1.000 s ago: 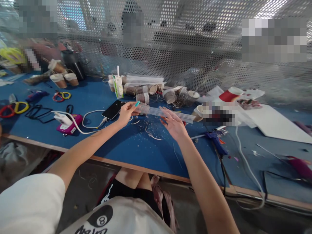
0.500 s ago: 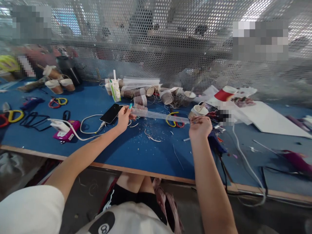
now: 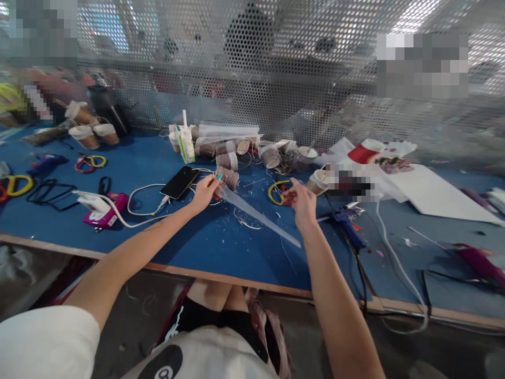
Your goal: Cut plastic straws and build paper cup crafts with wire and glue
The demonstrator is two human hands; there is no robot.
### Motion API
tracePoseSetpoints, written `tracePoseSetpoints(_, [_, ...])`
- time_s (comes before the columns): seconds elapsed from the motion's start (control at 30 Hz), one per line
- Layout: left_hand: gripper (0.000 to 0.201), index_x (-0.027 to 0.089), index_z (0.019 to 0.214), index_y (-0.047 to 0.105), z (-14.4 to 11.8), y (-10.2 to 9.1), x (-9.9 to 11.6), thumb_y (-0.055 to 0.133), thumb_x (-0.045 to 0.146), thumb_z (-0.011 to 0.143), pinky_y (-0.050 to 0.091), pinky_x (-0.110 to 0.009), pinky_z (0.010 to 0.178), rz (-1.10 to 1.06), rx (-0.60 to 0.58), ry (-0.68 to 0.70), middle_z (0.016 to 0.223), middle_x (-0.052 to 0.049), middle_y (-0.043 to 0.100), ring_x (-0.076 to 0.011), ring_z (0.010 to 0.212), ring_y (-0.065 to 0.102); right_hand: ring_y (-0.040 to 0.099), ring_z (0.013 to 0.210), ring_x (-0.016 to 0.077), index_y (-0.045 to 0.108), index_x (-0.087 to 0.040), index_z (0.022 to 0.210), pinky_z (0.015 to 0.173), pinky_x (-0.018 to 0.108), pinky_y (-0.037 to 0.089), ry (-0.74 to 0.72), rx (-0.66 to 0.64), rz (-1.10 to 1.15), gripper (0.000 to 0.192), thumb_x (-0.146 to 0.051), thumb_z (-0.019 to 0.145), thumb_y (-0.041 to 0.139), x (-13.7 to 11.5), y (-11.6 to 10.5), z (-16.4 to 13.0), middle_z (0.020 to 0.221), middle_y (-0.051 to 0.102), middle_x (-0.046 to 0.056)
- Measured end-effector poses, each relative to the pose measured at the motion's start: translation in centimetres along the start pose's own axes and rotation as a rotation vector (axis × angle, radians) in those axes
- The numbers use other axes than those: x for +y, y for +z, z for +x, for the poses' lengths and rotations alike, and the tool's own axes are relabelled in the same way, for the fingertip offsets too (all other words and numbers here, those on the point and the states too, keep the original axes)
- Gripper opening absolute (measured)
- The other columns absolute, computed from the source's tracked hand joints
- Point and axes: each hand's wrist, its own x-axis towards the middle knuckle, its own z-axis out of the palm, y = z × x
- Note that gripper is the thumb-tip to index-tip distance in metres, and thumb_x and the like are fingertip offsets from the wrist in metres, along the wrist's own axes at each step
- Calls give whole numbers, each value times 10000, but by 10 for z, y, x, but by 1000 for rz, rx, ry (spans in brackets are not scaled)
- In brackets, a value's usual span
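- Right hand (image 3: 302, 202) has let go of the clear strip (image 3: 258, 213), fingers now loosely open beside it.
- Left hand (image 3: 205, 190) fingers pinch the strip's end; its far end dips toward the blue counter (image 3: 158, 158).

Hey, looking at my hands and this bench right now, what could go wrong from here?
1. Your left hand holds the long clear strip by one end only; the free end slopes toward the table edge and might snag or bend.
2. The phone and its white cable lie right beside that hand, so a sweep of the arm could drag them.
3. Your right hand hovers near the blue glue gun and its cords; catching one may pull the gun over.
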Motion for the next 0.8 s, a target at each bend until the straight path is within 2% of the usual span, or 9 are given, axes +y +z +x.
tracePoseSetpoints(0.1, [188,193,663,545,-8,2,3,598,337,772,457,-231,523,156,-49,121,581,32,562,-114,506,528,477,372,116,565,-207,612,369,260,405,-154,85,-195,353,-509,592,747,0,4,-6,518,605,-8])
tracePoseSetpoints(0.23, [127,197,708,552,-12,2,3,628,290,748,445,-284,729,315,-14,244,699,5,561,-149,690,524,415,284,106,570,-198,562,326,255,332,-224,56,-391,416,-570,745,604,0,-1,-13,423,558,-11])
tracePoseSetpoints(0.3, [156,194,803,531,-10,1,0,627,308,757,436,-313,759,421,84,309,790,-19,541,-170,761,514,422,288,107,564,-194,542,363,257,350,-251,50,-489,443,-545,812,534,-1,-4,-13,395,524,-16])
tracePoseSetpoints(0.43, [421,182,977,444,-6,-1,-6,642,477,751,433,-375,793,567,334,433,969,-95,474,-226,907,469,538,450,126,654,-198,893,484,263,427,-361,54,-501,248,-419,794,599,-1,-4,-9,597,620,-10])
tracePoseSetpoints(0.5, [490,176,1031,430,-7,-1,-4,596,554,766,421,-413,843,570,369,513,1026,-126,459,-251,969,450,552,556,127,637,-207,917,533,262,441,-393,44,-432,259,-404,750,647,0,0,-8,700,617,-2])
tracePoseSetpoints(0.57, [506,171,1099,434,-12,2,3,504,584,816,403,-439,900,559,285,634,1065,-141,470,-261,1020,446,505,574,117,589,-201,816,528,257,428,-355,18,-360,286,-431,686,698,3,8,-11,705,563,-10])
tracePoseSetpoints(0.67, [533,174,1187,456,-27,12,15,320,593,887,393,-452,947,584,-89,813,1110,-144,523,-261,1073,466,437,565,109,479,-218,833,519,262,410,-324,-50,-334,465,-448,563,779,6,24,-24,692,473,-41])
tracePoseSetpoints(0.73, [545,159,1188,488,-37,20,20,339,587,884,424,-430,922,640,-318,873,1098,-148,564,-258,1046,499,436,592,121,443,-227,882,542,283,419,-366,-130,-368,542,-452,535,793,6,33,-36,730,456,-33])
tracePoseSetpoints(0.8, [446,136,1108,542,-44,25,21,353,492,918,469,-367,841,709,-439,891,986,-137,619,-229,934,565,442,614,133,428,-230,896,559,301,425,-402,-205,-389,564,-460,532,793,4,39,-44,756,447,-23])
